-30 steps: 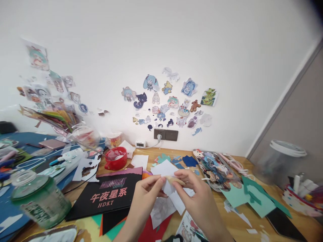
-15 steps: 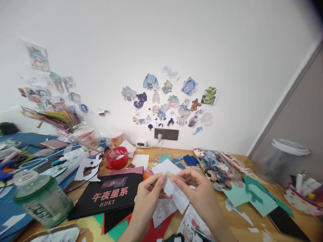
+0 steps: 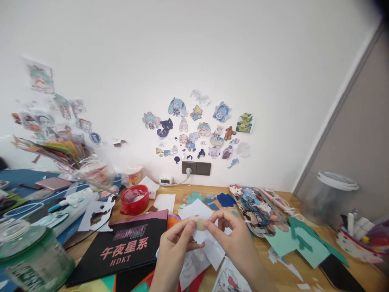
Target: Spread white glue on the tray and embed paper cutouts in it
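Between my two hands is a small beige rounded piece of paper [image 3: 199,224], pinched at its edges. My left hand [image 3: 176,241] grips its left side with thumb and forefinger. On the other side, the thumb and forefinger of my right hand [image 3: 232,236] hold the right edge. Beneath the hands lie white paper sheets [image 3: 215,257], some with faint drawings, partly hidden by my fingers. A black folder [image 3: 121,243] with pink lettering lies left of my left hand. Nearer me is a Hello Kitty picture [image 3: 227,280], partly covered by my right wrist.
A red cup [image 3: 135,199] and a green-labelled jar [image 3: 33,257] stand at left. Flat cut-outs fill a tray [image 3: 261,213] behind my right hand. Green paper [image 3: 310,241], a black phone [image 3: 340,273] and a pen holder [image 3: 358,243] are at right.
My hands have turned the beige paper piece so more of its face shows between the fingers. The camera has shifted slightly, moving the whole scene a little left and down.
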`<move>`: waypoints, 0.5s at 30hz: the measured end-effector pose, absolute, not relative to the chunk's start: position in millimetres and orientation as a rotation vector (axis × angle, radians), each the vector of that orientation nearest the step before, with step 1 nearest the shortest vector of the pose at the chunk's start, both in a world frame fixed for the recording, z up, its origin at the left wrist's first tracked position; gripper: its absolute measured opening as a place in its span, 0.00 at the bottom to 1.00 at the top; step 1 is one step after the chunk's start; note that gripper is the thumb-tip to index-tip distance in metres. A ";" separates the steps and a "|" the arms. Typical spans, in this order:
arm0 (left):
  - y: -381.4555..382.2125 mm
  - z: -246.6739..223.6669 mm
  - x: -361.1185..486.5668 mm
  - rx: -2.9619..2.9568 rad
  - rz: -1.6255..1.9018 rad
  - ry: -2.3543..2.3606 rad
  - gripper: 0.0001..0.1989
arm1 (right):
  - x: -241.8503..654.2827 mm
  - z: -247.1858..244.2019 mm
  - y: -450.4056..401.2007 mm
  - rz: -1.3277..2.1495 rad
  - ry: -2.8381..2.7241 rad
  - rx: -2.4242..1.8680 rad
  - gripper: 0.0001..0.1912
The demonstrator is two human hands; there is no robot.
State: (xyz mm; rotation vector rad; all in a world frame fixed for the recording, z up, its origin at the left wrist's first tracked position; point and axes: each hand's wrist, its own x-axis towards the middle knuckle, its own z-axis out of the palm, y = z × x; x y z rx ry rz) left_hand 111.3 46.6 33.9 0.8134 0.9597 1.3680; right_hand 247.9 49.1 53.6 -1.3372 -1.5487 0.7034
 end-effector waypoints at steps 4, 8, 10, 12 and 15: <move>48.5 30.3 110.6 0.781 1.351 0.957 0.18 | 248.6 50.1 49.9 0.714 -1.523 -1.318 0.08; 49.7 27.0 109.9 0.788 1.349 0.956 0.18 | 248.3 49.6 50.3 0.705 -1.484 -1.293 0.09; 49.8 26.9 109.9 0.799 1.345 0.961 0.18 | 248.1 51.2 50.4 0.681 -1.461 -1.305 0.09; 49.4 28.2 110.3 0.808 1.337 0.972 0.18 | 248.2 52.6 50.4 0.665 -1.445 -1.312 0.08; 48.3 32.4 111.4 0.798 1.348 1.001 0.19 | 248.6 53.3 49.7 0.674 -1.438 -1.291 0.07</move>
